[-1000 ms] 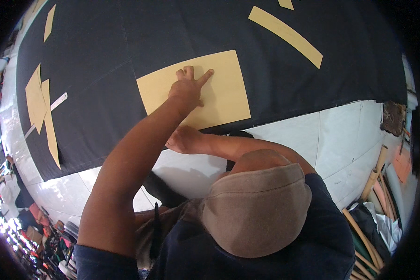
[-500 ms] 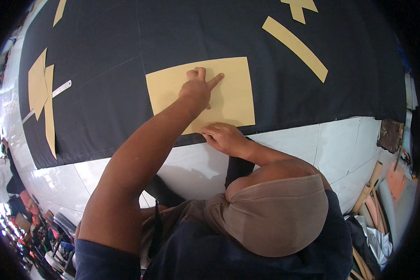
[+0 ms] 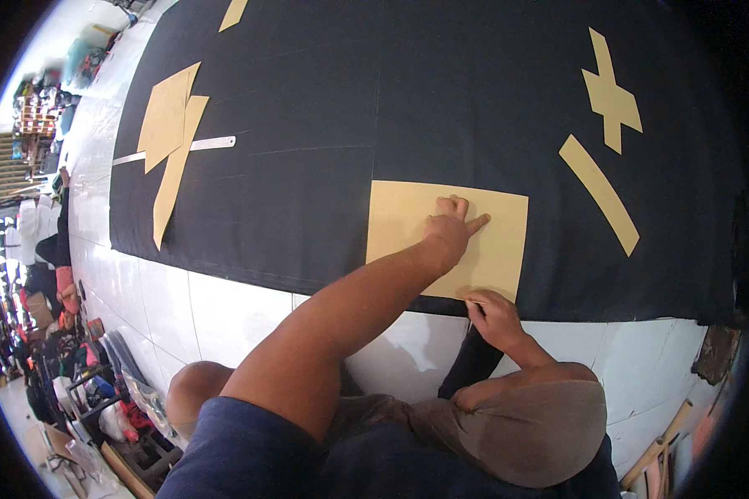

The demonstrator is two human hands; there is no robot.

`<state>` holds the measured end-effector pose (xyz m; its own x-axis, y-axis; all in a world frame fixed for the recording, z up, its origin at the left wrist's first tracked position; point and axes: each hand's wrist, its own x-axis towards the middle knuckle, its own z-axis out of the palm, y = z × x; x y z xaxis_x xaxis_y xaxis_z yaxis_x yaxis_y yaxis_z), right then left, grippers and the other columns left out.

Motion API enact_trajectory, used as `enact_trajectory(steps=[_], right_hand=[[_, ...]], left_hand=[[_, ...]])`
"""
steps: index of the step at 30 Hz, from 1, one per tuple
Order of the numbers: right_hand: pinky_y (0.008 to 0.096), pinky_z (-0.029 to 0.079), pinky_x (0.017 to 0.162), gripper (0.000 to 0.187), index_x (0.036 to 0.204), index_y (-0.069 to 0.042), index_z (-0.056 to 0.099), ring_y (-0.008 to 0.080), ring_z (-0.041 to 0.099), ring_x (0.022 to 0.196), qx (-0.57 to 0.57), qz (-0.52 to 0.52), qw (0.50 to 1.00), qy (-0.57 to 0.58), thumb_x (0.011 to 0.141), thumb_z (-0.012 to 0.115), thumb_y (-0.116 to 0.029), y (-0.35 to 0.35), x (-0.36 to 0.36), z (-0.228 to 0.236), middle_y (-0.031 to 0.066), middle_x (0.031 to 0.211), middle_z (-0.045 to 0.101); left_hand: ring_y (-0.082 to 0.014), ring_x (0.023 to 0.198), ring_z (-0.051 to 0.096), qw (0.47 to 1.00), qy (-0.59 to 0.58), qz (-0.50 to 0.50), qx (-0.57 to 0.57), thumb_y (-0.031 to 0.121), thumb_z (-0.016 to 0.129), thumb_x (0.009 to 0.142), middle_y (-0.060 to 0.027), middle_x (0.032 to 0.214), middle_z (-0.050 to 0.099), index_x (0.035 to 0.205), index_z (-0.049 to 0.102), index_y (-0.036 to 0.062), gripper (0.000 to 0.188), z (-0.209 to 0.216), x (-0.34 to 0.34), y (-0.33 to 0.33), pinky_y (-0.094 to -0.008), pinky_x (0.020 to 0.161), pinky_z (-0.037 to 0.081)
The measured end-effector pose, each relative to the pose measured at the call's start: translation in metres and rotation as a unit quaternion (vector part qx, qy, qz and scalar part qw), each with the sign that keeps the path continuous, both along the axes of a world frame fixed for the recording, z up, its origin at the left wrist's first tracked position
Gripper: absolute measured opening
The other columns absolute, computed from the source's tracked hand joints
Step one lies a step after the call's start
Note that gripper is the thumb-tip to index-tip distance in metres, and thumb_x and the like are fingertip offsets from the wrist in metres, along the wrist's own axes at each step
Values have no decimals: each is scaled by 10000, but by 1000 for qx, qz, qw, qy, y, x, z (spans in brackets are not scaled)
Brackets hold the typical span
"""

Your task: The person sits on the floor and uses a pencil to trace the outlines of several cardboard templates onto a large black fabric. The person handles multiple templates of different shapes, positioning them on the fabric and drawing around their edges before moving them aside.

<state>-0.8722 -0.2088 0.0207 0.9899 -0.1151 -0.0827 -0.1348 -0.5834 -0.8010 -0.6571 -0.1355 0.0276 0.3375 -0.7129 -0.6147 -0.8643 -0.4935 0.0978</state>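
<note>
A rectangular tan card pattern piece [image 3: 499, 249] lies on black cloth [image 3: 308, 216] near the cloth's front edge. My left hand [image 3: 448, 233] presses on the card from above with its fingers apart, one of them pointing right. At the card's near edge, toward its right corner, my right hand [image 3: 499, 323] is closed in a pinch. A thin pale tip shows at its fingertips, too small to name. My left forearm hides the card's lower left part.
Overlapping tan pieces [image 3: 165, 116] and a metal ruler [image 3: 215, 143] lie left on the cloth. A curved strip [image 3: 601, 195] and a cross-shaped group of pieces [image 3: 614, 101] lie right. White floor tiles [image 3: 233, 308] border the cloth; piled goods [image 3: 100, 391] stand left, wooden rods [image 3: 659, 445] at lower right.
The view has swung left, so everything sits further right and lower. My right hand has slid rightward along the card's near edge. My left hand stays pressed on the card.
</note>
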Motion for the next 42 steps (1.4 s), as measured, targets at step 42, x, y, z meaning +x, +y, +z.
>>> enact_trajectory(steps=[42], right_hand=[[422,539,865,262,1162,9,627,348,715,976,59,-290,947,123,1064,519,-208,-41,-80,-5,202,1025,718]], left_hand=[[-438,1312,507,1000,-4,-8,-12,337,945,692,-267,1489,362,1619,231,401,1172,17,1,-2,-456,932,627]])
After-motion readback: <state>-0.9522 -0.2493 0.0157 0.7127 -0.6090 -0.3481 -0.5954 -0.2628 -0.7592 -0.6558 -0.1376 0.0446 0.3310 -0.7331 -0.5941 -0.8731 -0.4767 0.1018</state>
